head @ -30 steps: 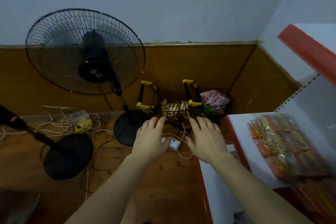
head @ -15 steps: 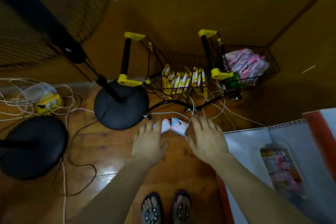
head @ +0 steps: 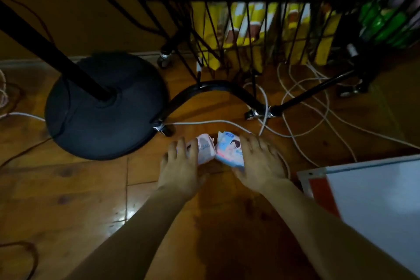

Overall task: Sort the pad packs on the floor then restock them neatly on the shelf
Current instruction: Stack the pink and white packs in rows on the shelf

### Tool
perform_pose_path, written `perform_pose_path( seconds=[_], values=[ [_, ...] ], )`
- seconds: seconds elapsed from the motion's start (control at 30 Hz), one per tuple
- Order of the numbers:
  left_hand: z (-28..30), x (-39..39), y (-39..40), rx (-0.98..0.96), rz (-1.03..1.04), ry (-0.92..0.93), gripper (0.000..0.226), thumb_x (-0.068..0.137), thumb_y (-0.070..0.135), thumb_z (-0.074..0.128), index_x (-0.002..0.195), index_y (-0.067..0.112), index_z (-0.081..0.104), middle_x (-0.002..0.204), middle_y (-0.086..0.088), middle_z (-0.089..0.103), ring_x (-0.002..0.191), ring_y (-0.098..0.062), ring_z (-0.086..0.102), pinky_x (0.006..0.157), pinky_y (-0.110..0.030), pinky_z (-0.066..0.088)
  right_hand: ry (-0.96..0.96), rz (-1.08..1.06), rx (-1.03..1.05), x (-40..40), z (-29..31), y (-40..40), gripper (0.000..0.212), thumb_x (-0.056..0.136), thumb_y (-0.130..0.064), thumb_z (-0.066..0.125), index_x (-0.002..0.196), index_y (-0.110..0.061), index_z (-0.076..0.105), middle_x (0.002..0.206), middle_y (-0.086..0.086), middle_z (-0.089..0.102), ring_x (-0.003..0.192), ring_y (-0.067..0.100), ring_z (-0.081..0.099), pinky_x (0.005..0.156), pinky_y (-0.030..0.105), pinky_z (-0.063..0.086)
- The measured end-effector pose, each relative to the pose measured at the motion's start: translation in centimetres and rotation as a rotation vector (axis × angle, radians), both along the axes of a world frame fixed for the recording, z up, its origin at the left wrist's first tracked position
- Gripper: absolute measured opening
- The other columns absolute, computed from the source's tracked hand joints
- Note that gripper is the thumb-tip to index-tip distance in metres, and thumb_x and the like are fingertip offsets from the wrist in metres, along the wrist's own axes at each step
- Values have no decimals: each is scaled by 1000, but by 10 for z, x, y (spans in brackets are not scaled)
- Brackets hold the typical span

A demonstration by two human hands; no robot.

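A glossy wooden plank floor (head: pixel 68 188) fills the frame. Two small pad packs lie touching at centre, a pink pack (head: pixel 205 149) left of a blue pack (head: pixel 228 151). A round black fan base (head: pixel 102 107) sits centre left. White cables (head: pixel 302 102) loop at right. A wheeled wire basket cart (head: pixel 250 29) stands at top.

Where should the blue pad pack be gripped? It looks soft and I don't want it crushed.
Grip the blue pack across its short width, from above: it lies flat on the floor, and the right hand already covers its right edge. The pink pack crowds its left.
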State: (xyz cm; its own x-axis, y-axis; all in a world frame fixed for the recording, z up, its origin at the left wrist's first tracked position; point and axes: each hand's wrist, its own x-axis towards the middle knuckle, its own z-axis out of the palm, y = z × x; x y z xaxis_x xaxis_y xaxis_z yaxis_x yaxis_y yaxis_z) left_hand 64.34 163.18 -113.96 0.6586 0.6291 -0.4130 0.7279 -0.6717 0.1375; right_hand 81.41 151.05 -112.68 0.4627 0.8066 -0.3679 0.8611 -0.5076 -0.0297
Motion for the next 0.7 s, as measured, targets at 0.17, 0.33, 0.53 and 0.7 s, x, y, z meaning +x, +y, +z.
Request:
perform_pose_path(
  seconds=[0.17,0.33,0.53,0.7],
  values=[
    [-50,5,12,-13,-1,-34,93,93,56,56,157,22,-3,158,-15,15,144,-33,17,107,-41,40,39,-46,-16,9,-44,9,98,85,-58,64,156,-18,9,152,7,32,138,28,34,108,41,37],
    [-25,2,25,-61,-18,-122,86,91,51,62,156,23,14,140,-6,38,126,-26,35,99,-36,43,58,-23,31,11,-17,6,94,86,-49,67,155,-14,12,149,8,34,136,25,33,106,32,36],
    [132,-10,15,-91,-45,-195,85,88,54,62,155,24,18,142,-2,38,127,-23,34,100,-34,41,71,-35,98,-3,137,-16,98,82,-47,71,156,-13,17,144,7,39,131,26,36,100,34,43],
    [322,-24,0,-104,-88,-248,84,85,59,62,153,27,24,139,2,41,123,-22,38,97,-34,43,56,-65,166,-14,332,-41,98,77,-44,71,155,-16,19,142,5,39,128,24,34,88,33,50]
  ],
)
